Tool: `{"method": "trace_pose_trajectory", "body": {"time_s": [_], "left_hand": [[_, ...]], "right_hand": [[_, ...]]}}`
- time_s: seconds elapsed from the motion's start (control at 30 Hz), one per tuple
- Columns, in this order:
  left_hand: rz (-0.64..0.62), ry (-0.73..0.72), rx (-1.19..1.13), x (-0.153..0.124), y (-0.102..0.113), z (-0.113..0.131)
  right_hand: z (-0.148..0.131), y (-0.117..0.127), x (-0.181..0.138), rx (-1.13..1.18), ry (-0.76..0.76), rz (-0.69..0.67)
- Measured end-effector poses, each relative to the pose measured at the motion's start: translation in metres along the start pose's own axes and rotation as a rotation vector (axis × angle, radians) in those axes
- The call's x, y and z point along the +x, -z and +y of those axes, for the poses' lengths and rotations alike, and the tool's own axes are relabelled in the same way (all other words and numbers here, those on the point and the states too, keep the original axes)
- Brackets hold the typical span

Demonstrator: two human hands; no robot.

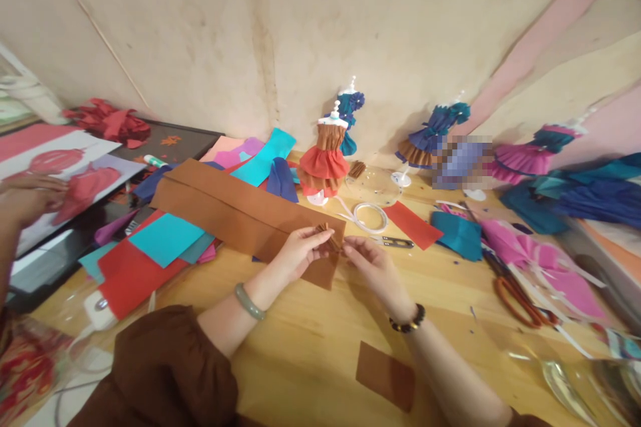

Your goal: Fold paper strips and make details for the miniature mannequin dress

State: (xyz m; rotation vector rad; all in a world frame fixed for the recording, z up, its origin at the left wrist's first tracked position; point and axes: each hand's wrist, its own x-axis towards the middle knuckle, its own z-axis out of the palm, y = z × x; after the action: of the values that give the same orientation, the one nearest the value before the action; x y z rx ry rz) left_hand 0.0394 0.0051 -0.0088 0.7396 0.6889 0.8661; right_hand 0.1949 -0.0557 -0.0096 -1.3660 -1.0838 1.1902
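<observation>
Between the fingers of my left hand [305,250] is a small pleated brown piece [326,237], gathered into narrow folds. My right hand [373,267] is closed in a pinch at the right end of that piece; its fingertips partly hide the edge. Below both hands lies a long flat brown sheet [225,210] with a fold line. A small brown rectangle [385,375] rests on the table near my right forearm. Just beyond my right hand are thread snips [395,242] and a roll of white tape [370,217].
Several small dress forms stand along the wall, one in a brown and red dress [324,160]. Orange-handled scissors [521,303] and pink fabric [555,267] lie right. Coloured sheets, including a turquoise one [165,239], lie left. Another person's hand [33,197] is at far left.
</observation>
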Motion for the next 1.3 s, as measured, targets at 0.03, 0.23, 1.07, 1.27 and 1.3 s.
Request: {"method": "trace_pose_trajectory", "body": {"time_s": [0.03,0.23,1.07,1.27,1.3], "left_hand": [[0.008,0.006,-0.022,0.000,0.000,0.000],[-0.024,-0.020,-0.010,-0.003,-0.002,0.001],[-0.054,-0.136,0.124,0.002,0.005,-0.001],[-0.048,-0.155,0.193,0.004,0.007,-0.001],[-0.053,-0.158,0.198,0.004,0.007,-0.001]], "right_hand": [[-0.001,-0.003,0.000,-0.148,0.123,0.058],[-0.009,-0.021,-0.001,-0.785,0.625,0.167],[-0.006,-0.011,-0.002,-0.656,0.512,0.124],[-0.002,-0.008,0.000,-0.441,0.333,0.084],[-0.002,-0.009,0.000,-0.432,0.326,0.077]]}}
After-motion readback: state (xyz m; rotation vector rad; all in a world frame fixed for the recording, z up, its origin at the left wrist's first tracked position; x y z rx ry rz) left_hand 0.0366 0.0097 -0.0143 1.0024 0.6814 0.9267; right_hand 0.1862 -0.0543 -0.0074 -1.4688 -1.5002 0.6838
